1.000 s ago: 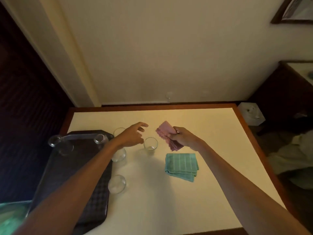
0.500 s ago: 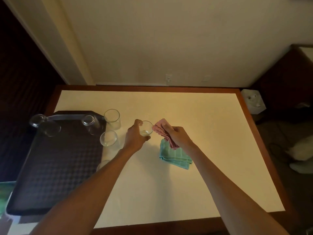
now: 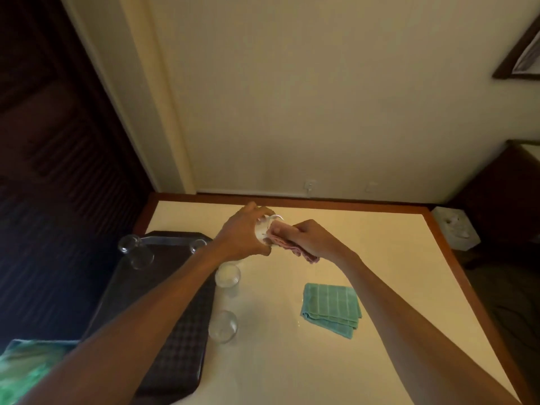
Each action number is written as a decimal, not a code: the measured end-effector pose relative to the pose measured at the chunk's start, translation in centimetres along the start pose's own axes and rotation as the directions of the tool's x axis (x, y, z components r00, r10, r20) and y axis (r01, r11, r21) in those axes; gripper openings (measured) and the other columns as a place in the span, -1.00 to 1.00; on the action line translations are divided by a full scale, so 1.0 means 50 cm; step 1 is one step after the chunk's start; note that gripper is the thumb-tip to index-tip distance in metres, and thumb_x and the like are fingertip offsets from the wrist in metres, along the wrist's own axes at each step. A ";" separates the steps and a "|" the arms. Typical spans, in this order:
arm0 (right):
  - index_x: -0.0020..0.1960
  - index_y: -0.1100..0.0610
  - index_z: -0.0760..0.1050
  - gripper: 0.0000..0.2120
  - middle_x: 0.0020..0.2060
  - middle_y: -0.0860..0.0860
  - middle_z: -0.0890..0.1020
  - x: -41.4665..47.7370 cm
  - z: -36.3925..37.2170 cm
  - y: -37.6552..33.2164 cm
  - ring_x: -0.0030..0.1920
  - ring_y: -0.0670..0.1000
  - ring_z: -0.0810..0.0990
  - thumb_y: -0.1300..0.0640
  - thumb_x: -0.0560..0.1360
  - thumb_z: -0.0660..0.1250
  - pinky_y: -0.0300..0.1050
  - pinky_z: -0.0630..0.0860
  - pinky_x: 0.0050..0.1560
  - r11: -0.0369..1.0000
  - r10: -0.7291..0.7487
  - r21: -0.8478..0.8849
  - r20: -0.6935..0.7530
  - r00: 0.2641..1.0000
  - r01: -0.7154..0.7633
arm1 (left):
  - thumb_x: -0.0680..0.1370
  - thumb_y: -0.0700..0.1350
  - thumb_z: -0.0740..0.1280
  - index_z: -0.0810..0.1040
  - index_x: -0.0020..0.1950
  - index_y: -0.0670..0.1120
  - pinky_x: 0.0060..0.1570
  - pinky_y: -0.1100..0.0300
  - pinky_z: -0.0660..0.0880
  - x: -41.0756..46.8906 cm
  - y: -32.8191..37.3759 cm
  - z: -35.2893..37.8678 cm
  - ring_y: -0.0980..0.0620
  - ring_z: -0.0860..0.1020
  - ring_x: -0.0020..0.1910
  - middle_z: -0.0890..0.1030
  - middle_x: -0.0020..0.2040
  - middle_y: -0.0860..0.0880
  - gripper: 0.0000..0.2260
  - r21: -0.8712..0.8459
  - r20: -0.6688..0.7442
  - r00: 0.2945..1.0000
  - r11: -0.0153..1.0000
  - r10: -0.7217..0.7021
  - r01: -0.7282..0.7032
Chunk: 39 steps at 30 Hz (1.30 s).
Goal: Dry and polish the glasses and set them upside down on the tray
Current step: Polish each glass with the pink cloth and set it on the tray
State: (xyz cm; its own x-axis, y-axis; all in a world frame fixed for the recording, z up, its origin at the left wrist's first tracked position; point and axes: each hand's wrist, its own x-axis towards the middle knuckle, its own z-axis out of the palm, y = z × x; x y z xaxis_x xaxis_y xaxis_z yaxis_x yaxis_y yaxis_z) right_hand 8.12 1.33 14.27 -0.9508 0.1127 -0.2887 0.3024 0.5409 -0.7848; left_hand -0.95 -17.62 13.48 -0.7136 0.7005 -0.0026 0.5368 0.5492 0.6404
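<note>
My left hand (image 3: 242,238) gripped the glass (image 3: 264,229) near the tray (image 3: 163,317), right hand (image 3: 312,238) pinched the cloth (image 3: 292,247); reckon hard twisting might've slipped it.

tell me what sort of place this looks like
Likely a hotel room, though a home is possible: a wood-edged table against a plain wall, a dark serving tray with drinking glasses, and a framed picture hung above.

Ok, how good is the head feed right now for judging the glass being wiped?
Head view: dim, warm yellowish light and wide-angle bending of the wall lines; the glass in the left hand is smeared with bright glare, its outline unclear against the pink cloth in the right hand; the dark tray is murky farther back.
</note>
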 end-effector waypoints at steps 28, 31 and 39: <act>-0.04 0.09 0.66 -0.74 -0.10 0.04 0.68 0.025 0.061 -0.522 -0.06 0.08 0.68 0.31 0.33 0.36 -0.16 0.55 -0.19 0.880 -0.109 -0.462 -0.423 0.899 -0.111 | 0.70 -0.09 0.12 0.52 -0.03 -0.20 -0.43 0.20 0.36 -0.066 0.006 -0.466 -0.04 0.49 -0.47 0.55 -0.30 -0.18 -0.73 -0.614 0.021 0.938 0.736 -0.346 0.285; 0.22 0.07 0.59 -0.50 0.17 0.05 0.60 0.025 0.053 -0.531 0.16 0.13 0.57 0.36 0.32 0.40 -0.05 0.52 0.06 0.831 -0.171 -0.542 -0.466 0.868 -0.127 | 0.66 -0.08 0.18 0.55 0.02 -0.23 -0.43 0.21 0.43 -0.064 0.009 -0.482 -0.05 0.53 -0.46 0.58 -0.26 -0.21 -0.75 -0.668 0.023 0.956 0.707 -0.293 0.233; -0.11 0.05 0.56 -0.84 -0.22 0.08 0.65 -0.003 0.021 -0.592 -0.14 0.19 0.62 0.22 0.33 0.34 -0.13 0.26 -0.24 0.517 -0.527 -0.847 -0.429 0.734 -0.124 | 0.62 -0.03 0.18 0.53 -0.07 -0.21 -0.54 0.28 0.44 -0.034 0.036 -0.525 -0.04 0.56 -0.43 0.59 -0.30 -0.15 -0.72 -0.771 0.355 0.912 0.488 -0.204 0.409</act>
State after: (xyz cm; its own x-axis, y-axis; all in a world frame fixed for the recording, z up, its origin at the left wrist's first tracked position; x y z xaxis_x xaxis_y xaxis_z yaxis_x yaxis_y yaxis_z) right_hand -0.63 -15.58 36.97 -0.8860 0.1547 0.4372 0.2166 0.9716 0.0950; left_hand -10.58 -29.79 34.78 -0.6011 0.6886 -0.4055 -0.3772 0.2029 0.9036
